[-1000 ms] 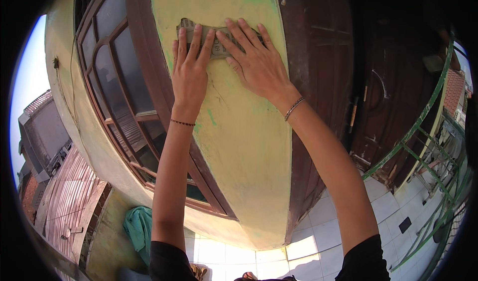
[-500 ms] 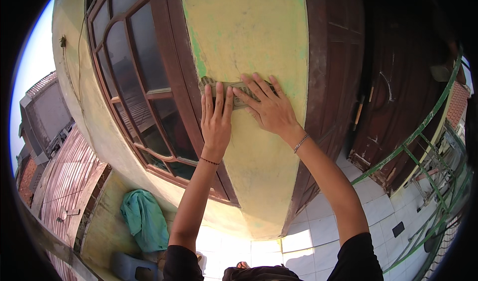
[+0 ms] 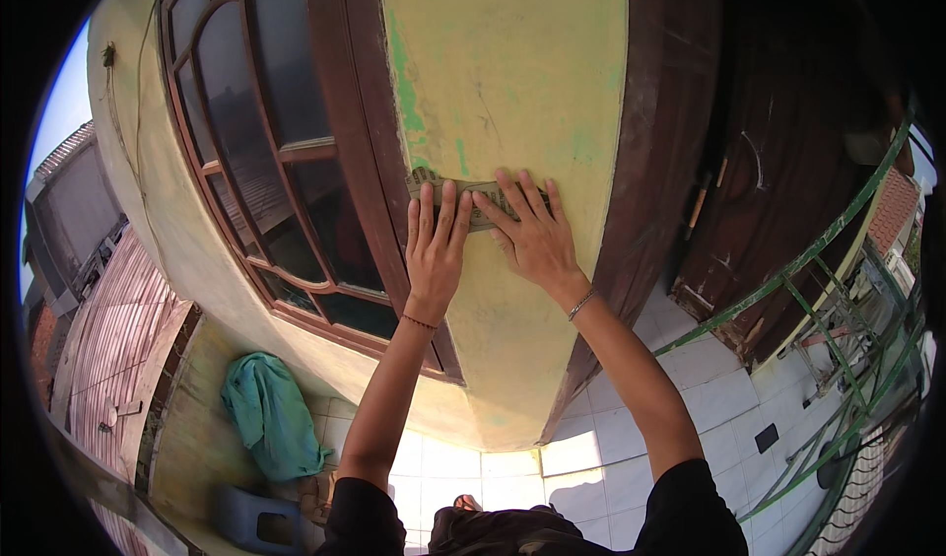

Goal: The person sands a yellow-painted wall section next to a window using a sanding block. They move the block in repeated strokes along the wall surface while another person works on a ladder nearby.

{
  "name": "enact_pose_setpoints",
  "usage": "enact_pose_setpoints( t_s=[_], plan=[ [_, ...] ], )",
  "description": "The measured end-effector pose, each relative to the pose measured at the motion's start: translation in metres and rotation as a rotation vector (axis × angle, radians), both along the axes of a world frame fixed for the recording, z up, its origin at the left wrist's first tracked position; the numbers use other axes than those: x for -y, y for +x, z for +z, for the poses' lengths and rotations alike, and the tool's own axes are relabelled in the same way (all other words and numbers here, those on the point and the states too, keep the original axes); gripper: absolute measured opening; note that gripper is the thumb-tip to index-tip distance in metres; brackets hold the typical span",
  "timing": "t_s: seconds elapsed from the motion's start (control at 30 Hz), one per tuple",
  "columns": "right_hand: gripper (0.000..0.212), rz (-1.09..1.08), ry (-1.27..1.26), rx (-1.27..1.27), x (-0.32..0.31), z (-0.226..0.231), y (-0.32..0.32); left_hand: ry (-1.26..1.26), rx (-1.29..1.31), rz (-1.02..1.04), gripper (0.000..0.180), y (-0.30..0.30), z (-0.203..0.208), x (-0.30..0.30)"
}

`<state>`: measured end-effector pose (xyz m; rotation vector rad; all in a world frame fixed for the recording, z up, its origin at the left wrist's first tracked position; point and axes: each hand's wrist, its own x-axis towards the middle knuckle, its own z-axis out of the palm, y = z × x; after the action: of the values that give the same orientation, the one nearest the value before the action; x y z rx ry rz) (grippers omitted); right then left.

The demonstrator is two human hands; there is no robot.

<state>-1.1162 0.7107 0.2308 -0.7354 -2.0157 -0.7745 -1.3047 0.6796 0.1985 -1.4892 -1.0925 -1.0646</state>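
Both my hands lie against a yellow painted wall section (image 3: 503, 83) between a window and a door frame. Under their fingers is a folded greyish-brown strip with print on its back, which looks like sandpaper (image 3: 480, 221). My left hand (image 3: 437, 255) presses the strip's left part with straight fingers. On its right part rests my right hand (image 3: 542, 245), fingers stretched and slightly spread, thumb side close to the left hand. The fingers hide much of the strip. Green patches (image 3: 407, 83) show along the wall's left edge above it.
To the left is a brown-framed window (image 3: 340, 162); to the right, a dark wooden door (image 3: 749, 201). A green metal railing (image 3: 778, 285) curves at the right. Below are white floor tiles (image 3: 611, 462), a green cloth (image 3: 266, 418) and a blue plastic stool (image 3: 246, 517).
Both hands have slid down the wall with the strip, uncovering more of the green patches above it. The view has shifted a little.
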Motion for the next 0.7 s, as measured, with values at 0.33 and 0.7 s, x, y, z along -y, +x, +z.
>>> enact_pose_setpoints(
  t_s=[0.33,0.7],
  plan=[
    [0.057,-0.073,-0.063,-0.081,0.014,-0.001,-0.002,-0.065,0.004,0.012,0.057,0.008,0.015,0.013],
    [0.059,-0.179,0.093,-0.145,0.017,0.066,0.02,0.035,-0.037,-0.101,0.05,0.035,0.086,0.013]
  ],
)
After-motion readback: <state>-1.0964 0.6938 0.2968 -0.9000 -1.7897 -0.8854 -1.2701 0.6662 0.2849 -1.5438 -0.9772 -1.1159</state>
